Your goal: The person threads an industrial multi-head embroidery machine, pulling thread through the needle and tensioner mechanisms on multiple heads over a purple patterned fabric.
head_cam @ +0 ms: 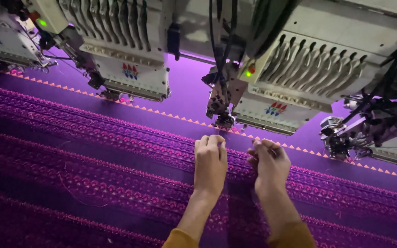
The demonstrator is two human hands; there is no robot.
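Note:
My left hand [210, 163] and my right hand [270, 161] hover side by side over purple fabric [83, 156] with pink embroidered bands. Both sit just below the needle area [224, 120] of a white embroidery machine head [295, 73]. The left fingers are pinched together near a fine thread that hangs from the needle area. The right fingers are curled and pinched too; whether a thread runs between them is too fine to tell. Mustard-yellow sleeves [295, 235] cover both wrists.
A second embroidery head [129, 69] stands to the left, and a third [5, 36] at the far left edge. Another mechanism with black cables [368, 128] sits at the right. A row of small orange triangles [161, 112] runs along the fabric under the heads.

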